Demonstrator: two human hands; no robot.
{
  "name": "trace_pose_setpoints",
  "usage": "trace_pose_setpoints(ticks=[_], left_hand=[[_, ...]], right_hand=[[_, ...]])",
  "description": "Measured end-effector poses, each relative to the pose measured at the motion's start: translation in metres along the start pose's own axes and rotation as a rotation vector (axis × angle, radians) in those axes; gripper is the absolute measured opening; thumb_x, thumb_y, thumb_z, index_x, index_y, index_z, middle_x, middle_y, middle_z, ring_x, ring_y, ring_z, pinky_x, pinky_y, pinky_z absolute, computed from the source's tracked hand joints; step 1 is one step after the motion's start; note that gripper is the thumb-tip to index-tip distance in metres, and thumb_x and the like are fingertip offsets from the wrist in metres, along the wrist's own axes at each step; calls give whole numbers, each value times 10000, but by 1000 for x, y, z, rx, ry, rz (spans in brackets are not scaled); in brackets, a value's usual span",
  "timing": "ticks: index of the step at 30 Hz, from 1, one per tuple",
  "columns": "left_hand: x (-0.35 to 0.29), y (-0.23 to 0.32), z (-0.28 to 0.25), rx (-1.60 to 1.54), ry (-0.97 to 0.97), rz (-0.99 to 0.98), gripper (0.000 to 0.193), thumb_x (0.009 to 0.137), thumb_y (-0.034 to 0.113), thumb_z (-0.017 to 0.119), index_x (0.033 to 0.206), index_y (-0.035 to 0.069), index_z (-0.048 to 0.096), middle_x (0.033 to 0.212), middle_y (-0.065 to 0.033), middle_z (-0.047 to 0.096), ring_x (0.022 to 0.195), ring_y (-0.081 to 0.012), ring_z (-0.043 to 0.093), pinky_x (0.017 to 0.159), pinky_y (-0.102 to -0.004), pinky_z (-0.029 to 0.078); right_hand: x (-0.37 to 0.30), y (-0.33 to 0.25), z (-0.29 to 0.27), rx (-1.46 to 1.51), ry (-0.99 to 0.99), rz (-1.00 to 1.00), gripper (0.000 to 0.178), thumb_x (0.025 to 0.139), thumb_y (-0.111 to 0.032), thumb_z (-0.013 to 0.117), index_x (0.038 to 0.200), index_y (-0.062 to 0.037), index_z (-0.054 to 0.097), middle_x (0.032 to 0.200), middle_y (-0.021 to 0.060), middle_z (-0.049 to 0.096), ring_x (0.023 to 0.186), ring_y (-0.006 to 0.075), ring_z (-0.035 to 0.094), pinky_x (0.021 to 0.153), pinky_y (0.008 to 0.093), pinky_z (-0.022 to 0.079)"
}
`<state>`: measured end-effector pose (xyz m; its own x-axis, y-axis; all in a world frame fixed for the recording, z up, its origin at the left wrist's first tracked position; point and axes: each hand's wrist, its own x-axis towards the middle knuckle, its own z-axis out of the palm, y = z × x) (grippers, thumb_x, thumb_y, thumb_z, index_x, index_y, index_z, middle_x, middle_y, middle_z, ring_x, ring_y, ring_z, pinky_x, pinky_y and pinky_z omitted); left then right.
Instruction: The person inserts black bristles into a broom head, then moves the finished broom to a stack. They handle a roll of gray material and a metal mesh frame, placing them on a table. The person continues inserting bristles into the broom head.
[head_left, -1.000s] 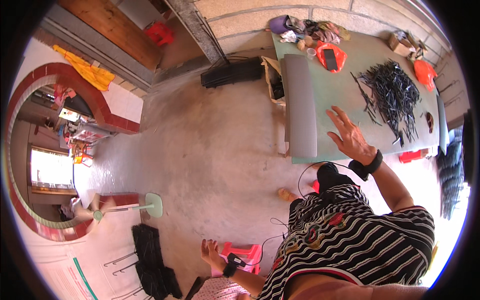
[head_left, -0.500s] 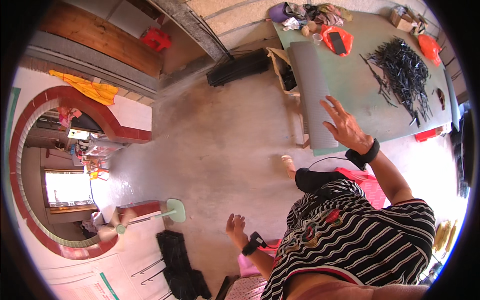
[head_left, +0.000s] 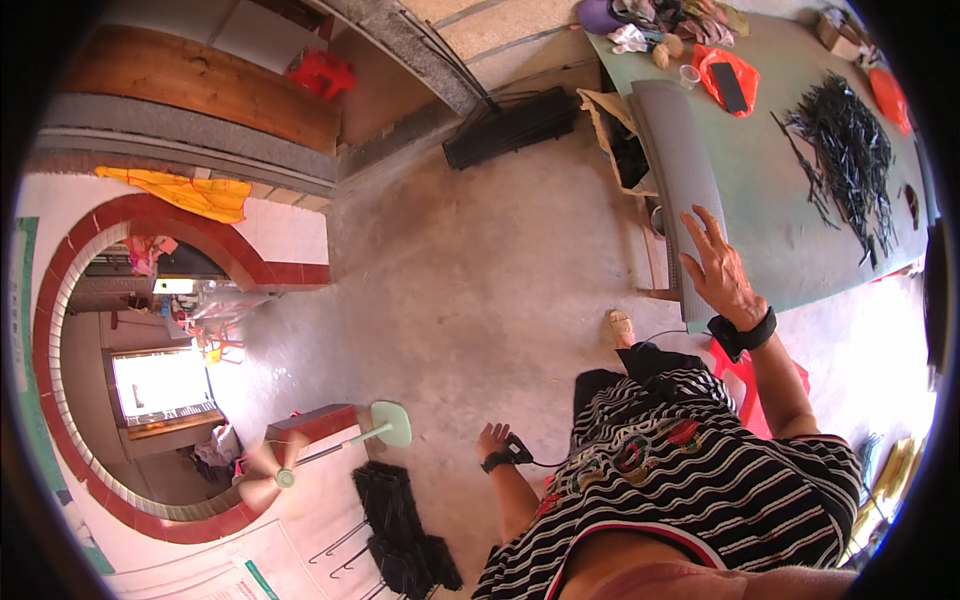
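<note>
The right hand is spread wide, fingers fanned out, palm down at the near-left edge of the green table. It lies over the long grey strip that runs along that edge; whether it presses on the strip or only hovers just above, I cannot tell. It grips nothing. A black band wraps the wrist.

The left hand hangs low beside the person's striped shirt, well apart from the table, above the concrete floor. Its fingers look loosely open, and a small dark object sits just beside its wrist band; whether the hand has hold of it cannot be made out.

On the table, to the right of the strip, lies a heap of thin black sticks. Farther off is an orange plastic bag with a flat black object resting on it, and beyond that a jumble of cloth at the far end. Beside the table's left edge a brown paper bag stands open with something dark inside.

On the floor near the left hand stand a pale green fan and a bundle of black rods.
</note>
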<state>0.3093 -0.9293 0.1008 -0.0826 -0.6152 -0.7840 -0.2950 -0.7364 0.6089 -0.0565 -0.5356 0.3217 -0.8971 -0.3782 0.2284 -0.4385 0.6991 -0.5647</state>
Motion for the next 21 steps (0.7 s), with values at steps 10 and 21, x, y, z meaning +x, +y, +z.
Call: trace_pose_setpoints(ticks=[10, 21], left_hand=[[137, 46, -3, -67, -34, -46, 353, 838, 65, 432, 1133, -127, 404, 1047, -263, 461, 929, -397, 542, 708, -523, 542], [247, 250, 98, -5, -187, 169, 363, 831, 141, 526, 1128, -54, 453, 962, -202, 580, 781, -325, 620, 620, -395, 522]], right_hand=[[33, -26, 13, -175, 187, 212, 474, 822, -48, 543, 1270, -53, 386, 1286, 232, 373, 889, 416, 552, 734, 423, 482], [137, -138, 102, -222, 212, 160, 456, 817, -38, 550, 1249, -23, 404, 1245, 260, 398, 876, 403, 554, 742, 409, 463]])
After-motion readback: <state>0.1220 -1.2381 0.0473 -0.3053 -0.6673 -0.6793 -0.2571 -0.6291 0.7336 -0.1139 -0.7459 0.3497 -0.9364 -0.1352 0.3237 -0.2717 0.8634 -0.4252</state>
